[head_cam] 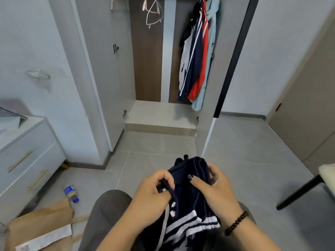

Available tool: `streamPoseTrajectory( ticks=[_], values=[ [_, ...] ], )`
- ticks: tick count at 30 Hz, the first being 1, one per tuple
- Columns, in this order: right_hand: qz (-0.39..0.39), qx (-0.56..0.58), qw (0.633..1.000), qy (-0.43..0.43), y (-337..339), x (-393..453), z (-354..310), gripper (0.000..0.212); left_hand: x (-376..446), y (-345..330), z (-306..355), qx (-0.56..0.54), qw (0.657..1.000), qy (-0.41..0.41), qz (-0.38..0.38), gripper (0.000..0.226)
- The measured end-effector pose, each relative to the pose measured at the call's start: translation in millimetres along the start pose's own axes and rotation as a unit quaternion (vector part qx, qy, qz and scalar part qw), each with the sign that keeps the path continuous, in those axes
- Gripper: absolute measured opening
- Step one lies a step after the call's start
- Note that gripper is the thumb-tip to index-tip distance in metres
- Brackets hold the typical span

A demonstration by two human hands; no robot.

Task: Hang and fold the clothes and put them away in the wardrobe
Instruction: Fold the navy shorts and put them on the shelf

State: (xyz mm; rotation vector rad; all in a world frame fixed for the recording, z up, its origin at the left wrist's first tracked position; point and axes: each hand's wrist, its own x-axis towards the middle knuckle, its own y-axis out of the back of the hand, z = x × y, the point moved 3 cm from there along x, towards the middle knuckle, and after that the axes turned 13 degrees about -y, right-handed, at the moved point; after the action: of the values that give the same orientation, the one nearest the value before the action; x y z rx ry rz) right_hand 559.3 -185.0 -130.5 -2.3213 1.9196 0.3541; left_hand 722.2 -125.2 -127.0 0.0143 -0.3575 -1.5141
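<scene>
Both hands, left hand (153, 192) and right hand (213, 189), hold navy garment (190, 196) lengthwise toward wardrobe (159, 113).

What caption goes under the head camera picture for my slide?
Both hands, left hand and right hand, grip a navy striped garment before the open wardrobe.

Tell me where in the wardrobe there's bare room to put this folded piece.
The wardrobe floor looks bare from the left door hinge across to below the hanging clothes. The rail's left side holds only empty hangers. The right side is crowded. Both hands, left hand and right hand, grip the navy garment.
</scene>
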Motion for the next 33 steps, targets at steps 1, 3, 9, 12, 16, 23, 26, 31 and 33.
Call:
streamPoseTrajectory(
  ticks=[1,3,9,12,16,23,26,31,33],
  values=[
    [0.01,-0.002,1.0,0.005,2,-4,6,0.03,-3,-9,1,-0.026,1.0,0.002,0.011,0.042],
    [0.022,0.001,1.0,0.002,7,-10,16,0.032,-10,-23,1,-0.079,0.996,0.02,0.026,0.048],
    [0.014,0.03,0.998,-0.059,21,-16,33,0.041,-28,-40,-14,-0.114,0.985,0.074,0.111,0.042],
    [0.002,0.027,0.997,-0.078,22,-15,37,0.039,-32,-44,-19,-0.094,0.985,0.086,0.113,0.039],
    [-0.013,0.048,0.994,-0.094,18,-16,45,0.037,-34,-44,-20,-0.123,0.976,0.132,0.118,0.034],
    [-0.062,0.029,0.993,-0.098,17,2,40,0.038,-27,-16,-33,-0.063,0.977,0.144,0.144,0.022],
    [-0.043,-0.078,0.994,-0.062,26,32,18,0.037,-7,18,-37,0.015,0.977,0.146,0.156,0.042],
    [0.034,-0.303,0.952,-0.015,63,84,-26,0.038,34,104,-37,0.122,0.968,0.155,0.154,0.059],
    [0.076,-0.364,0.928,0.001,83,99,-43,0.041,43,131,-36,0.148,0.965,0.164,0.141,0.062]
  ],
)
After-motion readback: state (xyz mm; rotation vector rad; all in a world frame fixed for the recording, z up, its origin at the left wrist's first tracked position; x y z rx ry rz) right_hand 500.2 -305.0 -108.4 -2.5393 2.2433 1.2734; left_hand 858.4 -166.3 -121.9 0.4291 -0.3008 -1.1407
